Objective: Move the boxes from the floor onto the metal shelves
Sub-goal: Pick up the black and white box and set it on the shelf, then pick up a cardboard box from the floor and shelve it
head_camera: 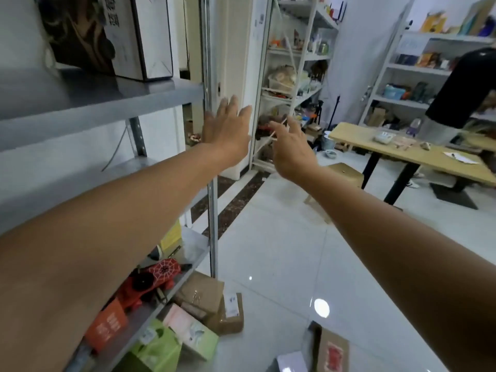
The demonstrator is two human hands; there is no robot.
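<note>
No wording can be read for certain. The tall box (134, 36) on the upper metal shelf (80, 103) carries large vertical Chinese characters, too blurred to make out. White lettering on the orange box (107, 327), a red stamp on the cardboard box (334, 353), a white label on the brown box (232, 304) and a sheet (412, 44) on the far shelving (429, 71) are all illegible.

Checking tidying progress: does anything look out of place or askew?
Boxes lie in a heap on the floor at the foot of the metal shelf: two brown boxes stacked askew, a pink box and a green box beside them. A red-labelled box sits apart. Nothing looks spilled.
</note>
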